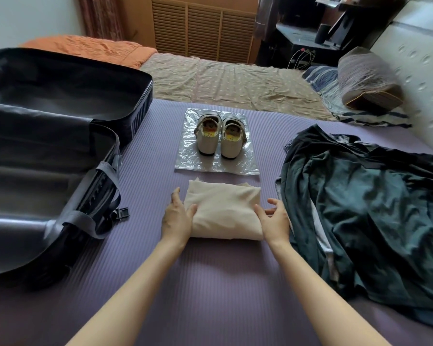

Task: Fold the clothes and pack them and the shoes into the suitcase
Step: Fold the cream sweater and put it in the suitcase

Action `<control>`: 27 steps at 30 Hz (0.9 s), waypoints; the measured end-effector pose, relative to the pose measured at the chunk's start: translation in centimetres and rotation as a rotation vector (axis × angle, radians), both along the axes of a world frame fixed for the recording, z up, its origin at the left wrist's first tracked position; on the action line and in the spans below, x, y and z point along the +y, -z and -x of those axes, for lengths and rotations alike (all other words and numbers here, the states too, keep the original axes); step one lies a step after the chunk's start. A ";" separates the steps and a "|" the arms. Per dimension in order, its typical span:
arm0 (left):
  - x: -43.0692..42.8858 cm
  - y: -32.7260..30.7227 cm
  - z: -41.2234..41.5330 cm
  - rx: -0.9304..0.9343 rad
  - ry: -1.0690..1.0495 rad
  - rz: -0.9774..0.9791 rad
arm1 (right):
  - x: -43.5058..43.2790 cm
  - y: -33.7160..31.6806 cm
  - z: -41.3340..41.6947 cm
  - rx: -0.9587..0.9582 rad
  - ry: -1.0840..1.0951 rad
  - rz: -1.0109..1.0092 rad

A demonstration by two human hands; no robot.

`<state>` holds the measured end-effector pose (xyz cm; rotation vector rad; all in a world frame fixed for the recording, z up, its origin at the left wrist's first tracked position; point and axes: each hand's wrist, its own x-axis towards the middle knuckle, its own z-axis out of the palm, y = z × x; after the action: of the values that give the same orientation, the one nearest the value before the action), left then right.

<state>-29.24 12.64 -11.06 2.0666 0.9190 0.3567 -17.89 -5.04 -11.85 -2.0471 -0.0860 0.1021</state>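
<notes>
**Folded beige garment ready to lift into the suitcase**

The left hand [178, 216] and the right hand [273, 218] bracket a folded beige garment [223, 211], one at each short edge. Both are fairly wide. The fingers lie nearly straight along the sides and the thumbs rest over the top edge. I cannot tell whether any fingertips have slid underneath. The garment sits as a compact rectangle on the purple mat [210, 283] that covers the near part of the bed [235, 81].

Judging by the neat bundle, the folding of this piece looks finished and the step in hand is picking it up to pack it. The next move calls for an even scoop from both sides so the layers do not slip apart. The bundle then has to be carried toward 9 o'clock, where the open suitcase [35, 186] lies with its near half showing nothing inside. Its loose strap and buckle [121, 213] trail over the rim on that side and could snag the bundle.

At 12 o'clock from the garment, just beyond it, a pair of cream shoes [231, 146] stands on a clear plastic bag [210, 167], not yet packed. At 3 o'clock a heap of dark green clothes [360, 208] lies unfolded just beside the right hand. A pillow [365, 76] rests far off at 1 o'clock.
</notes>
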 end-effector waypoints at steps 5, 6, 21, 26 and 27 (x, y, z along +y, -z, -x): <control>1.1 -0.5 -0.9 0.079 0.065 0.146 | -0.6 -0.7 0.1 0.222 -0.142 -0.070; 1.5 -0.4 -0.9 0.091 0.072 0.158 | -0.6 -0.6 0.1 0.265 -0.175 -0.088; 0.6 0.5 -0.3 -0.247 0.074 0.553 | 0.3 -1.0 2.1 0.303 -0.231 -0.353; 0.3 -0.2 1.0 -0.387 0.061 0.752 | 0.2 -1.8 3.1 0.270 -0.216 -0.434; 0.3 -0.1 1.3 -0.397 0.048 0.786 | 0.3 -2.0 3.4 0.260 -0.217 -0.429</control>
<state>-30.53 12.99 -10.93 1.2351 0.6225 0.2999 -21.28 -4.71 -9.80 -1.5772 -0.1532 0.4456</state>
